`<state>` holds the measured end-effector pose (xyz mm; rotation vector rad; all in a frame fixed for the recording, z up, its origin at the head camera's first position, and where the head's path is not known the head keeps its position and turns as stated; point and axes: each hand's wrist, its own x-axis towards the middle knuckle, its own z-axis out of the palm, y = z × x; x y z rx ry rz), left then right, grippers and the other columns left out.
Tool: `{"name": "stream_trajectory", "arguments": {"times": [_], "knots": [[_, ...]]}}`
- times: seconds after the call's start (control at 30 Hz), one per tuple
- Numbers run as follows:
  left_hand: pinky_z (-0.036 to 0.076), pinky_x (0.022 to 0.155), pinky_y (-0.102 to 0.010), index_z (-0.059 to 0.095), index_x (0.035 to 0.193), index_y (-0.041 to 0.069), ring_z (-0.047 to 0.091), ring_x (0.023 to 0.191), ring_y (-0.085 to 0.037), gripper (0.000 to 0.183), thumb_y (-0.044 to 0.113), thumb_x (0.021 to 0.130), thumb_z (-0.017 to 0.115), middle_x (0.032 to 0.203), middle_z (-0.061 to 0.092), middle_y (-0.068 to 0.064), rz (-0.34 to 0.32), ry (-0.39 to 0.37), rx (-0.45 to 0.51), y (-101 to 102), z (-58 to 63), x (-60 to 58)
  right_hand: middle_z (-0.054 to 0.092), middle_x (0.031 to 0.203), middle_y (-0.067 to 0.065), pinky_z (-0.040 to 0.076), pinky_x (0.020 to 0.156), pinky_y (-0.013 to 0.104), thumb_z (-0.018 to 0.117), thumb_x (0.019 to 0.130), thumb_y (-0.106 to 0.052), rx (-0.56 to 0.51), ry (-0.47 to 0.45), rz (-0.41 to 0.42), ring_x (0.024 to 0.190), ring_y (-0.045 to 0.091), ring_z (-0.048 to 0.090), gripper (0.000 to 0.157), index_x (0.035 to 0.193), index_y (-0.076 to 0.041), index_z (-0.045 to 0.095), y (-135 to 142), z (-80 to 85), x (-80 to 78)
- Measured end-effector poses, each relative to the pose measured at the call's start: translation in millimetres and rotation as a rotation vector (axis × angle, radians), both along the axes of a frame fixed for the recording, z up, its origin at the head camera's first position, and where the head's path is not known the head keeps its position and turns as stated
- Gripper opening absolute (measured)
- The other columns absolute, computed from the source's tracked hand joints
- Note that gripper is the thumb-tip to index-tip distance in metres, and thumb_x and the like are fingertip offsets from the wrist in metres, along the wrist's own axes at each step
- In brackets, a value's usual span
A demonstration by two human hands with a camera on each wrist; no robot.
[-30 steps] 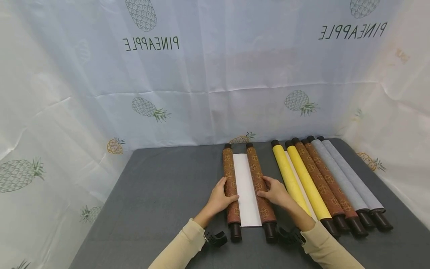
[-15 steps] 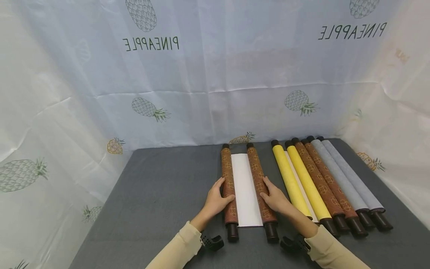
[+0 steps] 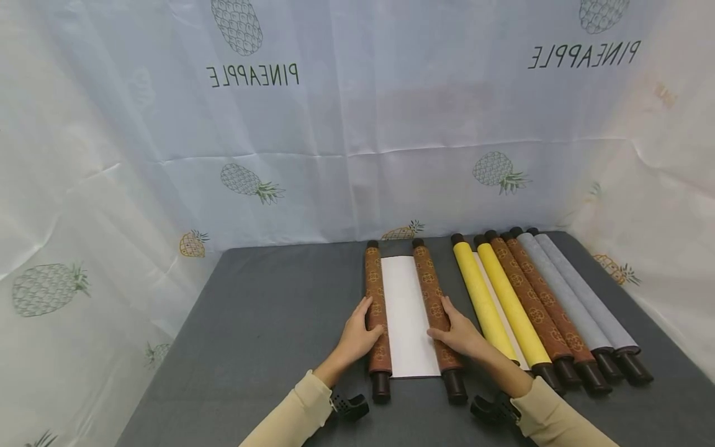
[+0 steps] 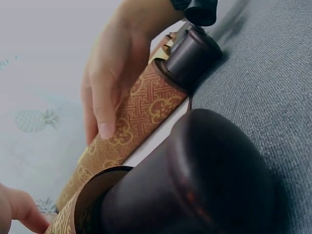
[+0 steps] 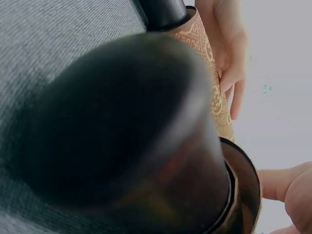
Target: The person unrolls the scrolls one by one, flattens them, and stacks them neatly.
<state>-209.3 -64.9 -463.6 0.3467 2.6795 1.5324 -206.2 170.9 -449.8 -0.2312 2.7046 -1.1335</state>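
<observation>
A brown scroll with gold patterning lies partly unrolled, its white sheet (image 3: 406, 310) showing between two rolls. My left hand (image 3: 353, 336) holds the left roll (image 3: 375, 279), thumb on top and fingers along the outer side. On the right roll (image 3: 429, 282), my right hand (image 3: 462, 332) grips the same way, its thumb reaching toward the sheet. Dark rod ends stick out of both rolls; the left knob (image 4: 214, 170) looms large in the left wrist view. The right knob (image 5: 112, 117) fills much of the right wrist view and hides part of the scroll.
To the right lie a yellow scroll (image 3: 511, 298) with a pale strip between its rolls, another brown scroll (image 3: 530, 298) and a grey scroll (image 3: 581, 292), side by side. The grey cloth-covered table (image 3: 268, 323) extends left. White pineapple-print curtains (image 3: 357, 112) hang behind and at both sides.
The left roll has moved left with my left hand, and the right roll slightly right with my right hand. The white strip between them has widened.
</observation>
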Motion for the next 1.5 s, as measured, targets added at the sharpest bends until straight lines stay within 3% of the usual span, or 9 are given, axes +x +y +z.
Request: {"name": "stream_trajectory", "arguments": {"times": [0.37,0.53,0.7,1.0,1.23,1.5], "knots": [[0.028,0.113,-0.061,0.029,0.146,-0.010,0.026,0.142,-0.051,0.066,0.010,0.087,0.051,0.152,0.024,-0.037,0.010,-0.008,-0.023,0,-3.9,-0.8,0.013,0.153,0.039,0.028,0.113,0.062,0.076,0.081,-0.027,0.036,0.000,0.027,0.141,0.054,0.021,0.103,0.147,0.017,0.010,6,-0.5,1.5],[0.028,0.112,-0.062,0.021,0.149,-0.011,0.024,0.143,-0.052,0.077,0.021,0.090,0.060,0.154,0.017,-0.037,-0.014,-0.035,-0.044,-2,-4.5,-0.2,0.014,0.152,0.041,0.029,0.111,0.062,0.077,0.080,-0.026,0.059,0.016,0.046,0.140,0.055,0.023,0.104,0.147,0.018,0.010,7,1.5,1.1],[0.028,0.113,-0.063,0.017,0.150,-0.010,0.022,0.144,-0.052,0.093,0.028,0.086,0.071,0.155,0.015,-0.037,-0.034,-0.056,-0.065,-2,-5.4,0.2,0.018,0.151,0.042,0.034,0.109,0.061,0.077,0.079,-0.025,0.058,0.022,0.038,0.138,0.055,0.028,0.103,0.147,0.018,0.012,9,1.7,1.3],[0.033,0.110,-0.061,0.026,0.146,-0.013,0.032,0.139,-0.052,0.094,0.021,0.076,0.079,0.150,0.028,-0.037,0.017,0.007,-0.094,-5,-6.0,0.1,0.025,0.148,0.043,0.037,0.106,0.060,0.077,0.080,-0.023,0.038,0.033,0.031,0.135,0.055,0.033,0.099,0.144,0.020,0.015,11,5.4,3.0],[0.036,0.108,-0.060,0.030,0.143,-0.015,0.036,0.136,-0.052,0.089,0.018,0.076,0.079,0.147,0.032,-0.038,0.027,0.039,-0.089,-11,-3.7,0.4,0.036,0.141,0.043,0.043,0.099,0.059,0.075,0.080,-0.018,0.031,0.055,0.018,0.127,0.054,0.044,0.094,0.143,0.021,0.018,12,6.3,2.9],[0.037,0.107,-0.059,0.033,0.143,-0.012,0.036,0.136,-0.051,0.085,0.018,0.077,0.078,0.148,0.033,-0.036,0.026,0.044,-0.080,-17,-2.6,0.6,0.037,0.141,0.042,0.042,0.100,0.059,0.075,0.079,-0.015,0.021,0.067,0.004,0.126,0.053,0.045,0.091,0.143,0.019,0.021,12,7.0,3.8]]}}
